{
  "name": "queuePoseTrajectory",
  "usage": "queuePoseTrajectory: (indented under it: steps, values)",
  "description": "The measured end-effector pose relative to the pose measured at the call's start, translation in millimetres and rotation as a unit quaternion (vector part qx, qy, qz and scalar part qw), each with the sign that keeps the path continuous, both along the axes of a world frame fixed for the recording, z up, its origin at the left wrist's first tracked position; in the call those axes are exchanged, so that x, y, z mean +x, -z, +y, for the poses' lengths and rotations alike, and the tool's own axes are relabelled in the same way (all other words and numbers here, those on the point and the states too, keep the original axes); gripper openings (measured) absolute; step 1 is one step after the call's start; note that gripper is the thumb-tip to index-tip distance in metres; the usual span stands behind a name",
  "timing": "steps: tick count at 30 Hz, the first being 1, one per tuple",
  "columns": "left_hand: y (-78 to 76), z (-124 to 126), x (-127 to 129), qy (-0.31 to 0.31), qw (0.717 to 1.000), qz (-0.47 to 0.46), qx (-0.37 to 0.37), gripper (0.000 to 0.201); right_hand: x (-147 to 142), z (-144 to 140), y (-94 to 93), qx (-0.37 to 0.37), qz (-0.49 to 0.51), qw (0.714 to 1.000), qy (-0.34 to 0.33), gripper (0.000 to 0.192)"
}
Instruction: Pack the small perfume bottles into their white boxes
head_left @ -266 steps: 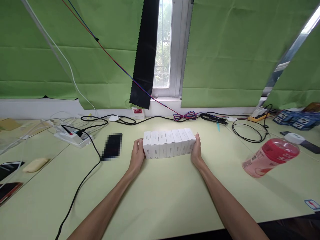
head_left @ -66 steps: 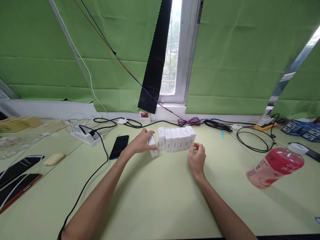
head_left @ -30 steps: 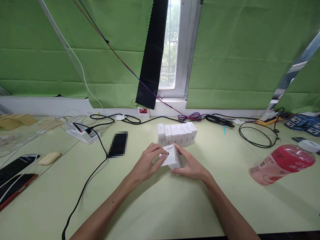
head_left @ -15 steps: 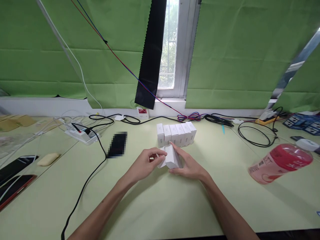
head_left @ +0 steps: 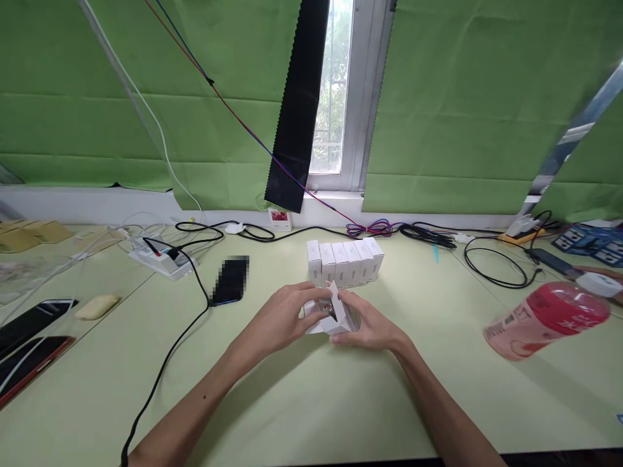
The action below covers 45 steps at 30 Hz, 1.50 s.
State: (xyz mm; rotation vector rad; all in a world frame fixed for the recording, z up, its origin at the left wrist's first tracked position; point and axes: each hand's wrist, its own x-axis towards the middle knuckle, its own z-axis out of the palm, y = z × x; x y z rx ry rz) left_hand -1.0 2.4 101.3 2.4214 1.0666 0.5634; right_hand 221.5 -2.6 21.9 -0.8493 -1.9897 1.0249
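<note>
fingers of the left hand curl over the near-left end of a small white box, thumb and forefinger pinched at its opened flap; right hand cups the same box from the 3 o'clock side, fingers wrapped around its far face, so both hands are closed on it; box sits low over the tabletop, tilted, flap standing up at 12 o'clock, something dark and shiny showing inside the mouth, too small to tell what; whether the box touches the tabletop cannot be told; row of white boxes stands upright just beyond the hands at 12 o'clock, six of them packed side to side, apart from the held one; black phone lies flat at 10 o'clock of the hands, near a black cable that runs from the power strip toward the near edge at 7 o'clock; pale yellow bar and two dark phones lie far out at 9 o'clock; pink bottle with white cap lies on its side at 3 o'clock, well apart from the hands; coiled black cables and a red-blue wire bundle lie along the far edge at 1 to 2 o'clock; green cloth hangs behind, window strip between panels
</note>
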Motion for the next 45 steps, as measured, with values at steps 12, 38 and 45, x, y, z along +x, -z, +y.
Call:
queuePoseTrajectory:
  steps: [12, 38, 45]
  values:
    - [30.3, -17.0, -0.6, -0.038, 0.999, -0.034, -0.014, 0.027, 8.6, 0.1, -4.8, -0.042, -0.036, 0.998, 0.004, 0.100]
    - [75.2, -10.8, -9.8, 0.048, 0.903, -0.176, -0.390, 0.027, 16.4, 36.9, -24.9, -0.148, -0.145, 0.977, -0.050, 0.055]
    - [92.1, -2.9, -2.4, 0.054, 0.901, -0.191, -0.385, 0.014, 18.3, 44.3, -22.1, -0.211, -0.136, 0.968, -0.014, 0.044]
